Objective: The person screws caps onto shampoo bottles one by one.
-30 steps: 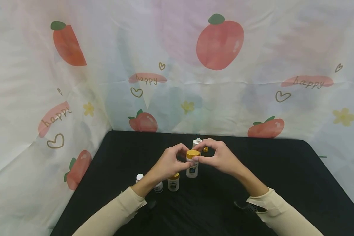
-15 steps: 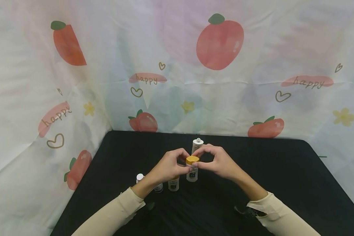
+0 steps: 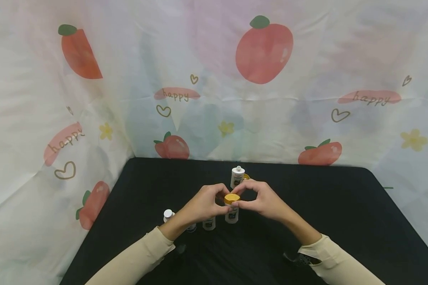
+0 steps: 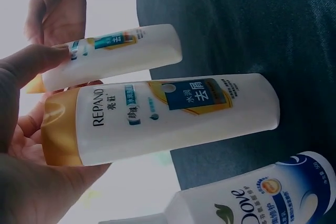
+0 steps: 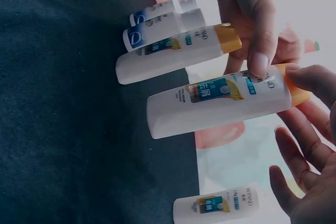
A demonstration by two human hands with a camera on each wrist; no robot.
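Observation:
Both hands meet at a white shampoo bottle [image 3: 232, 215] with a gold cap [image 3: 232, 198]. My left hand [image 3: 207, 202] grips its upper body from the left; in the left wrist view the thumb [image 4: 44, 59] lies on the label side. My right hand [image 3: 264, 200] pinches the cap, with thumb [image 5: 310, 80] against the gold in the right wrist view, other fingers spread below. Close by on the left, below my left hand, stands another gold-capped shampoo bottle [image 5: 170, 53], its cap hidden by that hand in the head view.
Beyond the hands stands an uncapped white bottle [image 3: 237, 177] with a bare nozzle, a loose gold cap [image 3: 246, 177] beside it. Two Dove bottles [image 5: 163, 27] stand at left, partly behind my left forearm. A printed curtain [image 3: 214, 118] borders the black table [image 3: 342, 221].
Both hands and the bottle have come nearer to me, lower in the head view. More of the uncapped bottle shows behind them. The grip looks much the same.

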